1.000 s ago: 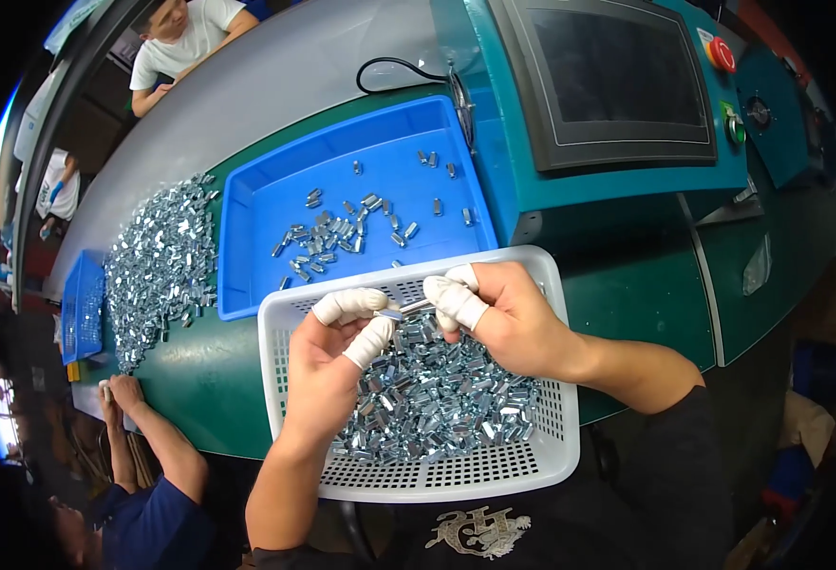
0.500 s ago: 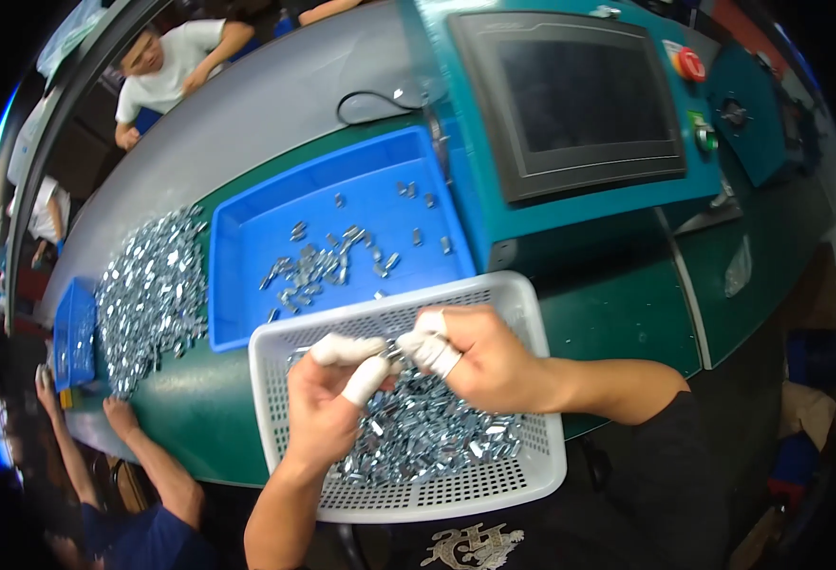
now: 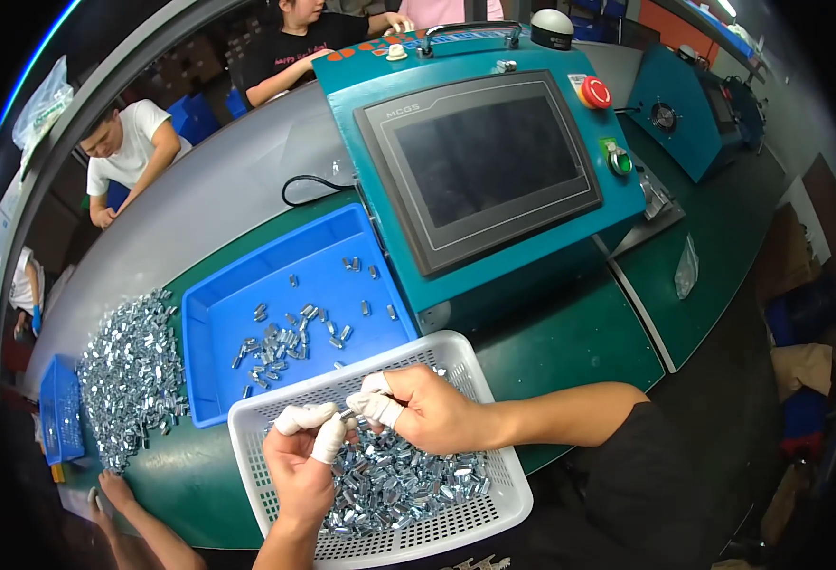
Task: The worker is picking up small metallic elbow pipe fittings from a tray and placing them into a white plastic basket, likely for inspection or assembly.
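My left hand (image 3: 296, 465) and my right hand (image 3: 434, 410) meet over a white perforated basket (image 3: 510, 475). White wrappings cover the thumb and finger tips of both. Between the pinched fingertips sits a small shiny metal piece (image 3: 346, 415), mostly hidden by the fingers; both hands appear to grip it. Beneath them, the basket holds a heap of small silvery metal pieces (image 3: 408, 489). Just beyond the basket lies a shallow blue tray (image 3: 233, 302) with loose pieces of a similar kind scattered in it.
A teal machine (image 3: 522, 252) with a dark screen and red button stands behind the basket. Left of the tray spreads a big pile of metal pieces (image 3: 133, 375), beside a small blue basket (image 3: 60, 408). Another person's hand (image 3: 116, 489) touches that pile; other people sit across the table.
The view has tilted up, so more of the machine and people behind it show. My hands stay together over the basket, fingertips still pinched on the metal piece.
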